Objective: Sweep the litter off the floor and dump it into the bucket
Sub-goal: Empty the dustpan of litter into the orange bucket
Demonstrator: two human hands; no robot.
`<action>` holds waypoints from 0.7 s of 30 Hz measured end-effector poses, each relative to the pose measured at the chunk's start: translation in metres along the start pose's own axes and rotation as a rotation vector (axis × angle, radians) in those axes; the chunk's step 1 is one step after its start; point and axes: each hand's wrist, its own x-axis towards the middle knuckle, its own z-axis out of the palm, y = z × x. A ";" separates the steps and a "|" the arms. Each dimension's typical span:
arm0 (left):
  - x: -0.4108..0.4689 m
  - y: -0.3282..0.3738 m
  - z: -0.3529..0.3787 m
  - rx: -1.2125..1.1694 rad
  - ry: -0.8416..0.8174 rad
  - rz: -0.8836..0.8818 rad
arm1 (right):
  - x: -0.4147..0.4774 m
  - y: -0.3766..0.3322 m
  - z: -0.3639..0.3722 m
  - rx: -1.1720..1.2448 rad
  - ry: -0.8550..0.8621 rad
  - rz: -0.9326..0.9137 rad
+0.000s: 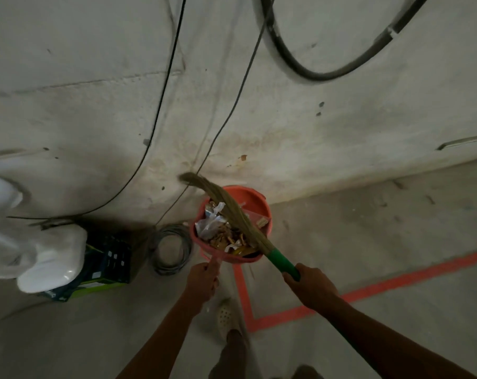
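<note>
An orange bucket (pixel 249 191) stands on the concrete floor by the wall, with paper and wrapper litter (pixel 217 228) piled in it. A grass broom (pixel 223 203) with a green handle (pixel 281 259) lies slanted across the bucket's top, its bristle tips past the far left rim. My right hand (pixel 311 285) grips the green handle just right of the bucket. My left hand (pixel 203 280) holds a thin pink handle (pixel 215 262) at the bucket's near rim. I cannot tell whether this belongs to a dustpan or to the bucket.
A coil of grey cable (pixel 171 248) lies left of the bucket, beside a dark crate (pixel 106 263) and white bags (pixel 51 258). Thin black cables (pixel 166 77) and a thick black hose (pixel 314 73) run beyond. Orange tape (pixel 395 283) marks the floor at right. My pale shoe (pixel 225 315) is below.
</note>
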 end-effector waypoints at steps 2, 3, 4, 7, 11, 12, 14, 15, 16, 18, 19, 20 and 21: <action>0.045 0.003 -0.002 0.009 -0.024 -0.045 | 0.037 -0.011 0.004 -0.020 -0.027 0.024; 0.065 0.007 -0.002 0.015 -0.035 -0.072 | 0.057 -0.016 0.006 -0.021 -0.045 0.033; 0.086 0.007 -0.001 0.021 -0.046 -0.100 | 0.074 -0.019 0.008 -0.020 -0.066 0.043; 0.143 0.009 0.005 0.050 -0.062 -0.180 | 0.129 -0.023 0.018 -0.012 -0.118 0.086; 0.208 0.007 0.021 0.045 -0.089 -0.218 | 0.197 -0.012 0.035 0.052 -0.179 0.130; 0.224 0.005 0.025 0.031 -0.084 -0.225 | 0.212 -0.008 0.038 0.057 -0.184 0.143; 0.254 0.004 0.033 0.067 -0.055 -0.255 | 0.239 0.001 0.042 0.031 -0.188 0.153; 0.272 0.004 0.038 0.081 -0.030 -0.272 | 0.251 0.006 0.043 -0.006 -0.192 0.145; 0.285 0.005 0.043 0.095 -0.010 -0.263 | 0.261 0.011 0.044 -0.040 -0.199 0.138; 0.312 0.010 0.049 0.153 0.067 -0.142 | 0.277 0.017 0.045 -0.068 -0.219 0.135; 0.323 0.012 0.052 0.215 0.116 -0.062 | 0.283 0.020 0.044 -0.075 -0.226 0.135; 0.336 0.009 0.053 0.256 0.161 0.014 | 0.287 0.022 0.042 -0.085 -0.229 0.132; 0.351 0.001 0.055 0.269 0.178 0.063 | 0.290 0.022 0.039 -0.098 -0.233 0.129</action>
